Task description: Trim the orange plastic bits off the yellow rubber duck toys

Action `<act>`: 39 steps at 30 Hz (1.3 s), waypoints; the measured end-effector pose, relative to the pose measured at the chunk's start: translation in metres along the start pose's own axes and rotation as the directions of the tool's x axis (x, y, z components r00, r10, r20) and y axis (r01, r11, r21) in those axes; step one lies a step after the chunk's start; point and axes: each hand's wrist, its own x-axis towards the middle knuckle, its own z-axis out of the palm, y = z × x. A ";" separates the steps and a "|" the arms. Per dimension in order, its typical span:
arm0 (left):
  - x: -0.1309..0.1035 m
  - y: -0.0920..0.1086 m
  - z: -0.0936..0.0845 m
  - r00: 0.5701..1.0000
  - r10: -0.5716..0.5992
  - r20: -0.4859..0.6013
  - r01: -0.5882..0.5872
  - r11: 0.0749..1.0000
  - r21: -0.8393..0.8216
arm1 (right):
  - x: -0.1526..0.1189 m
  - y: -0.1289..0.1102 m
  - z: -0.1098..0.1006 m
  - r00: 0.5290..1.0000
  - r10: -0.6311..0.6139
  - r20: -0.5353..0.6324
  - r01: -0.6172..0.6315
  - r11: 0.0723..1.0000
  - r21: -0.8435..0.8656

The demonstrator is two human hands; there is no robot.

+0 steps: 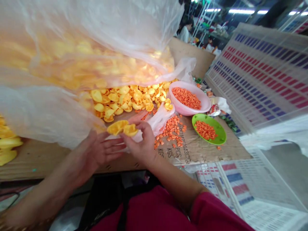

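Spanning two lobes, a yellow shell piece [117, 127] is pinched in the right hand [142, 145] above cardboard [204, 153], beside the left hand [97, 149], its fingers extended, with yellow shells [125, 98] beyond and orange pieces [186, 98] in a pink bowl [185, 110] and green dish [221, 129].
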 end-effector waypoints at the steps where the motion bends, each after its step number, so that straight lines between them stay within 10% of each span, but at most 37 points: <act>1: 0.010 -0.004 0.008 0.999 0.031 0.034 -0.030 1.000 -0.006 | -0.012 -0.001 -0.010 0.992 -0.119 0.030 0.118 0.993 0.029; 4: 0.029 -0.022 0.024 0.990 0.114 0.080 -0.113 0.993 -0.019 | -0.039 0.019 -0.046 0.957 -0.285 0.061 0.285 0.958 0.010; 8: 0.034 -0.042 0.024 0.992 0.031 0.122 -0.041 0.995 0.088 | -0.047 0.088 -0.097 0.996 0.077 0.034 -0.059 0.925 -0.376; 13: 0.031 -0.051 0.017 0.983 -0.106 0.147 0.095 0.992 0.079 | -0.036 0.139 -0.120 0.932 0.248 0.266 -0.031 0.783 -0.622; 17: 0.032 -0.057 0.020 0.967 -0.202 0.154 0.199 0.979 0.032 | -0.023 0.106 -0.107 0.970 0.190 0.149 -0.101 0.880 -0.464; 23: 0.027 -0.055 0.027 0.829 -0.501 0.249 0.525 0.850 -0.038 | -0.026 0.035 -0.056 0.987 0.095 0.130 -0.132 0.939 0.317; 26: 0.015 -0.056 0.028 0.905 -0.370 0.210 0.363 0.929 0.070 | -0.026 0.036 -0.032 0.883 0.467 -0.046 -0.402 0.803 0.440; 28: 0.008 -0.062 0.029 0.990 -0.060 0.131 0.034 0.980 0.194 | -0.026 0.038 -0.022 0.732 0.680 -0.052 -0.564 0.646 0.514; 30: 0.005 -0.070 0.032 0.951 0.302 0.066 -0.308 0.909 0.281 | -0.029 0.035 -0.015 0.645 0.764 0.032 -0.644 0.520 0.561; 33: 0.010 -0.074 0.037 0.865 0.502 0.010 -0.496 0.850 0.176 | -0.034 0.024 -0.015 0.683 0.713 0.157 -0.640 0.480 0.601; 39: 0.020 -0.056 0.030 0.966 0.251 -0.059 -0.257 0.960 -0.113 | -0.032 0.016 -0.057 0.789 0.571 0.227 -0.568 0.538 0.623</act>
